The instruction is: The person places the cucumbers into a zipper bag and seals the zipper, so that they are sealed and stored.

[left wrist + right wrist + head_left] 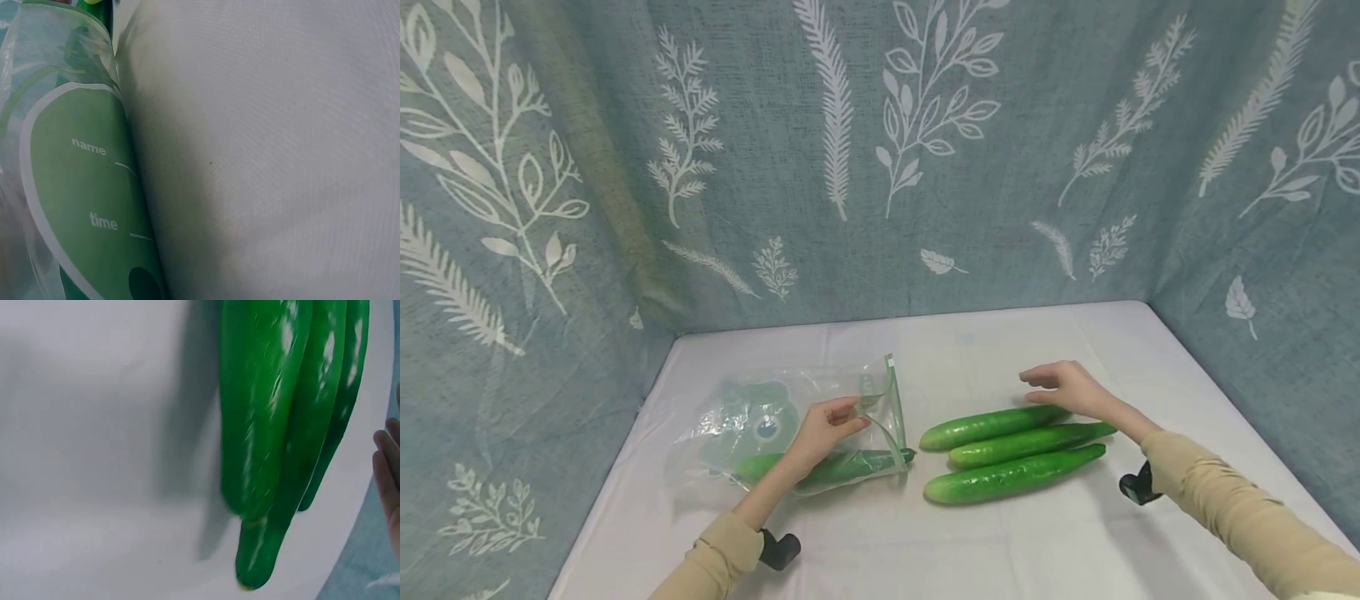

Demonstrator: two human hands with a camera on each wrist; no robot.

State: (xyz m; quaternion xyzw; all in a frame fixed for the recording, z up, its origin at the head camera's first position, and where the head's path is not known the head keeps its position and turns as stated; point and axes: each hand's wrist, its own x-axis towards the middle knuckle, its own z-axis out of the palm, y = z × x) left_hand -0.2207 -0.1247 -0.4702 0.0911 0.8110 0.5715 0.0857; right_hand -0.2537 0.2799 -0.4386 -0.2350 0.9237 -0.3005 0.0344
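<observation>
A clear zip bag [782, 385] lies on the left half of the table, its opening facing right. My left hand [823, 429] pinches the edge of that opening, which gapes a little. One cucumber [850, 468] is inside the bag, its dark tip at the mouth. The left wrist view shows the bag's green label [87, 187] with "name" and "time". Three cucumbers [1015, 475] lie side by side right of the bag. Over the far one's right end is my right hand [1067, 387], fingers extended, holding nothing. Its fingers [390, 469] appear apart from the cucumbers in the right wrist view.
A white cloth [925, 550] covers the table. Teal curtains [850, 167] with white leaf prints hang behind it and on both sides. Each wrist carries a black camera mount, such as the right one [1138, 485].
</observation>
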